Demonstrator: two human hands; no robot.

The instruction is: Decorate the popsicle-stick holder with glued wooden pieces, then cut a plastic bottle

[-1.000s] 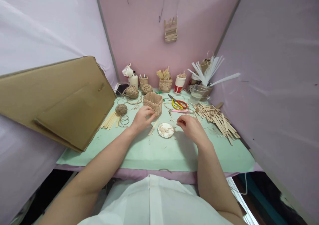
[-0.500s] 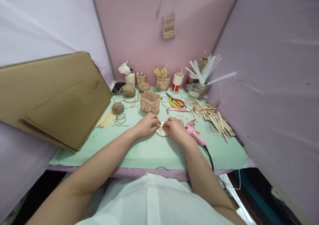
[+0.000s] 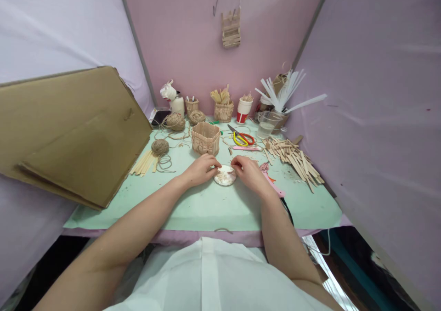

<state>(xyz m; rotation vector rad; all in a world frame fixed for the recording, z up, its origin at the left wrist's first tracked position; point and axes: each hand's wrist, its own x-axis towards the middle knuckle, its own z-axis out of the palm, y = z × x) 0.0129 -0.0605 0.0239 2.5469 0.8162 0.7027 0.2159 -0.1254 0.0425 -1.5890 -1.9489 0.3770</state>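
Observation:
A round white disc (image 3: 225, 177) with pale scraps on its face lies flat on the green table cover. At its left edge, my left hand (image 3: 202, 168) is closed, fingertips on the rim. My right hand (image 3: 251, 174) is pinched at the upper right of the disc; whatever lies between its fingertips is too small to make out. Just behind my left hand stands a small basket (image 3: 206, 138) of wooden sticks. Right of my right hand, partly covered by the arm, rests a pink glue gun (image 3: 275, 187).
Scissors (image 3: 243, 138) and a pink cutter (image 3: 246, 149) lie behind the hands. Loose wooden sticks (image 3: 298, 160) are heaped at right. Twine balls (image 3: 160, 147) and pale strips (image 3: 143, 164) sit left. A cardboard sheet (image 3: 79, 136) leans there. Cups (image 3: 244, 111) line the back.
My right hand has shifted to the right and off the disc's middle to its edge, baring more of its face. My left hand stays at the left rim. The view has tilted slightly.

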